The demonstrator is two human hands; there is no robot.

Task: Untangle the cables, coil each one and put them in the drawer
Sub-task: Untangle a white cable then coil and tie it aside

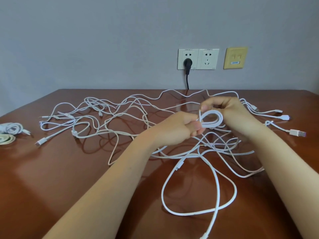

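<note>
Above the worktop, right of centre: a flat white cable (211, 120), folded into a small oval coil and held clear of the worktop (69, 178) between both hands.
Left hand (179, 130): fingers curled, pinching the coil at its left bend.
Right hand (229, 111): curled round the coil's far side, thumb and forefinger closed at the top. I cannot tell whether they nip the free end.
Step in hand, as I judge it: winding this one cable. The rest are not yet untangled.
Tangle (120, 121): many thin white cables crossing one another over the worktop, with plugs lying loose at its edges.
Thick cable (198, 187): a wide loop nearest me, crossing itself, one end running off the bottom edge.
Finished coils (12, 129): two at the far left, well apart from the tangle.
Drawer: not in view.
Wall behind: twin sockets (198, 59), a black plug (187, 63) in the left one, a yellow plate (235, 58) beside them.
Method I would use: make the left pinch the anchor, lay each turn flat on the last so the ribbon does not twist, match the loop size, then wrap or tuck the end so the coil holds once released.
Risk, by my reckoning: a flat cable springs open if either pinch slackens, and the strands just beneath the hands could snag a dangling end.
</note>
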